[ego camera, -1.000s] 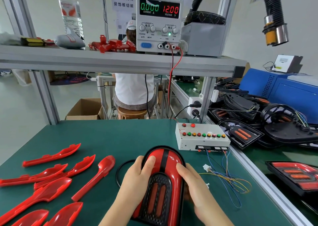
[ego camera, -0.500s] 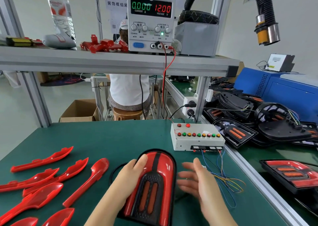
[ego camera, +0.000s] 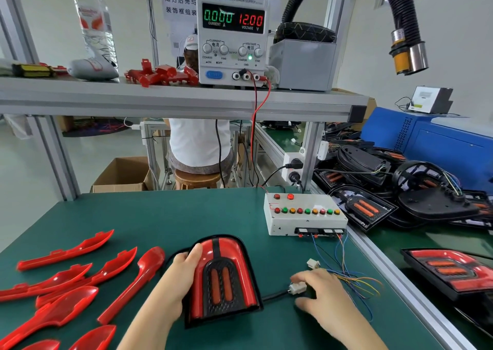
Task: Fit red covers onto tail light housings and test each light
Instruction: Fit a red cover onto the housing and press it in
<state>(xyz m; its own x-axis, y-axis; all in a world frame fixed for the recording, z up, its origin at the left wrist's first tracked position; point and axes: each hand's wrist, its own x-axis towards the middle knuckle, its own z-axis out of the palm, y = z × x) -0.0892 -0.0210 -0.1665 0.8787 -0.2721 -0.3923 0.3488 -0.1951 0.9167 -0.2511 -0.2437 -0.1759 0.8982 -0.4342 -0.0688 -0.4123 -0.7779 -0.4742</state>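
- Pinched between the thumb and fingertips of the right hand (ego camera: pixel 325 299) is the white plug (ego camera: pixel 296 287) on the end of the black cable (ego camera: pixel 274 295) that runs out of the tail light housing (ego camera: pixel 221 311). The fingers are curled close round the plug.
- A second ago this hand was pressing down on the right side of the red cover (ego camera: pixel 234 251). Half a second ago it had lifted off, spread and holding nothing. It has now swung out to the right and taken the plug.
- The left hand (ego camera: pixel 181 277) has stayed where it was. It grips the housing's left edge with the thumb up on the cover, steadying the unit flat on the green bench mat (ego camera: pixel 160 216), near the front edge.
- The cover looks seated all round the housing, so the fitting step seems finished for this unit and the testing step has begun.
- The tester's own white connector (ego camera: pixel 312 263) lies just beyond the held plug, on the coloured wires (ego camera: pixel 357 283) that trail from the test box (ego camera: pixel 304 224). The two are near each other but not joined.
- The DC power supply (ego camera: pixel 232 37) on the shelf reads 0.000 for current at 12.00 volts, the same as in both earlier views. The lamp strips look unlit, so no test has yet run.
- Loose red covers (ego camera: pixel 66 251) lie to the left, well apart from the hands.
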